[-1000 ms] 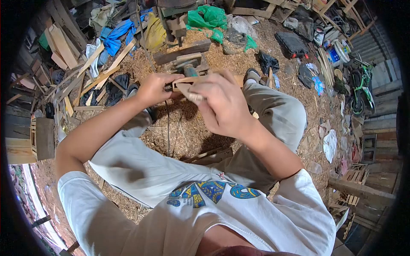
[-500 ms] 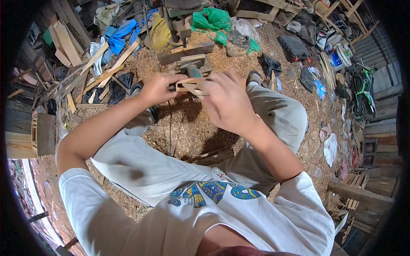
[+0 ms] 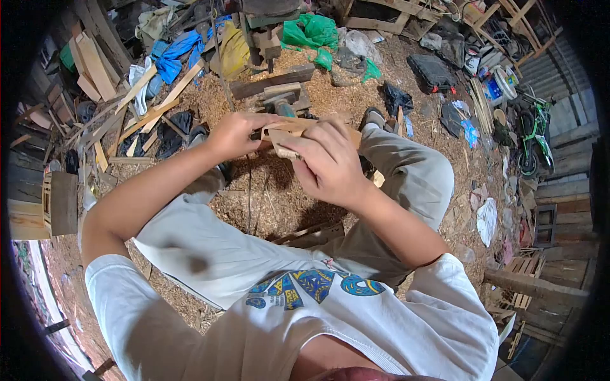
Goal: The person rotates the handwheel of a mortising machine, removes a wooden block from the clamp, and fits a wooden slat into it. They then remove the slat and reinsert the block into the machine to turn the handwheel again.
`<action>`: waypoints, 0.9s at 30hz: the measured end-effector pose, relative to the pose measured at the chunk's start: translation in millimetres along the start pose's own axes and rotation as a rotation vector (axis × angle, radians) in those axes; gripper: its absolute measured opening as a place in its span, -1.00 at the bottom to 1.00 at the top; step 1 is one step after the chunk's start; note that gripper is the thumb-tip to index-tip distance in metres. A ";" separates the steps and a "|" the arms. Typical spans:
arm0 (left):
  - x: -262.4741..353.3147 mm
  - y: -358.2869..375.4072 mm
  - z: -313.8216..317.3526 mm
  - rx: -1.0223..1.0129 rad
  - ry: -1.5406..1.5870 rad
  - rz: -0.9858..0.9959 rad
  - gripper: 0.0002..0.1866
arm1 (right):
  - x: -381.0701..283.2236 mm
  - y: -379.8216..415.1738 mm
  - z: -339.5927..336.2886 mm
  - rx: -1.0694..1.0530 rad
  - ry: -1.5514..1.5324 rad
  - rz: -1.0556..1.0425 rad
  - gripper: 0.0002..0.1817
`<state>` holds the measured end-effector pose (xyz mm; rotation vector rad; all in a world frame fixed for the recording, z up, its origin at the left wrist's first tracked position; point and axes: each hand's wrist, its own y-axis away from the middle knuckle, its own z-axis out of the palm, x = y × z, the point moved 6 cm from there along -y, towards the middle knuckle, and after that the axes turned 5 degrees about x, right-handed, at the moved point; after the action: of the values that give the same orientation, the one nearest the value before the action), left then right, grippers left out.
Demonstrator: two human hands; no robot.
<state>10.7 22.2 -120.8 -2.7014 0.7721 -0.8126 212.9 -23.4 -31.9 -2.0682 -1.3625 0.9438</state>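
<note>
Out in front of my knees, both hands meet at a small pale wooden piece (image 3: 291, 120). My left hand (image 3: 236, 136) is closed on its left end, with thumb and fingers pinching the edge. Opposite it, my right hand (image 3: 332, 163) has its fingers wrapped over a flat tan piece (image 3: 283, 143), which overlaps the near side of the wooden piece. I cannot tell whether that flat piece is thin wood or sandpaper. Just beyond the hands stands a greenish tool body (image 3: 286, 109), set among wood blocks and partly hidden.
Sawdust and shavings (image 3: 273, 203) cover the floor between my legs. A dark cable (image 3: 249, 197) runs down there. Wood strips (image 3: 168, 101) lie at left. Green plastic (image 3: 311, 32), a black case (image 3: 432, 71) and a small green bike (image 3: 534, 136) are farther off.
My right hand has moved slightly left and nearer to me, and the flat piece in it now shows more of its face. The left hand keeps its hold. The whole view has shifted a little.
</note>
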 end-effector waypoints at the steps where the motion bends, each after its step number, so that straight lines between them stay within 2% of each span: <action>1: -0.9 1.0 0.5 0.013 0.007 0.028 -0.36 | 0.7 1.2 -2.1 0.077 -0.003 0.020 -0.73; 2: -7.5 2.7 3.4 0.040 0.053 0.002 -0.40 | 12.7 3.5 13.6 -0.046 0.114 0.050 -0.71; 9: 4.3 -3.7 -2.8 0.023 0.076 -0.011 -0.38 | 13.3 3.9 13.3 0.037 0.078 0.057 -0.72; 10: 5.5 -3.6 -4.1 -0.064 0.043 -0.069 -0.33 | 20.8 5.4 24.6 -0.051 0.133 0.016 -0.72; 14: 10.6 -4.8 -5.9 -0.029 0.006 -0.044 -0.33 | 4.1 1.2 -0.9 0.128 -0.026 0.032 -0.72; 18: 10.6 -7.0 -6.6 -0.030 0.088 -0.042 -0.34 | 22.6 6.7 21.0 -0.023 0.151 0.016 -0.72; 19: 11.5 -8.1 -8.9 -0.043 0.056 -0.047 -0.34 | 18.2 3.2 16.3 -0.015 0.156 0.012 -0.72; 21: 13.3 -4.6 -6.9 -0.061 0.007 -0.077 -0.35 | 1.5 -1.1 -6.9 0.163 0.056 -0.008 -0.63; 22: 7.4 -3.4 -3.9 -0.013 0.012 0.025 -0.34 | 5.0 5.9 -5.4 0.196 0.017 0.013 -0.63; 23: 3.8 2.2 -0.1 -0.019 0.020 0.019 -0.34 | 12.9 13.8 3.1 0.191 0.013 0.021 -0.63; 25: 5.0 -2.0 -3.6 -0.064 -0.002 -0.036 -0.35 | 34.4 17.3 27.0 -0.017 0.164 0.012 -0.64; 27: 7.6 -6.2 -6.2 -0.055 -0.036 -0.034 -0.37 | 26.7 14.1 18.9 0.026 0.083 0.020 -0.65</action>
<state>15.2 22.9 -110.2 -2.7774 0.7528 -0.7586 213.8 -3.7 -61.6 -2.0816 -1.2829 0.8689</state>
